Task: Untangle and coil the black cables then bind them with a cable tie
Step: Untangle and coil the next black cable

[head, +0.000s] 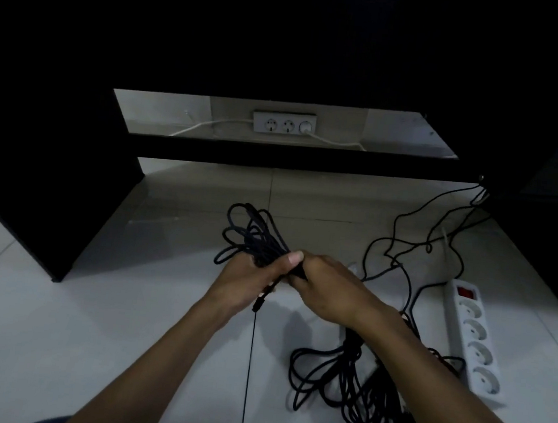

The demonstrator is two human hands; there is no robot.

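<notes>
Black cables (254,239), a small coil held up in both hands at frame centre.

Head view: the left hand (246,277) grips the gathered neck of the coil, thumb on top; the right hand (325,285) closes on the same neck from three o'clock. A larger loose pile (349,384) lies on the tiled floor (84,346) at five o'clock, beside a white power strip (474,338). The cable looks light, limp and springy, so loops may slip; hold best where strands bunch.
</notes>
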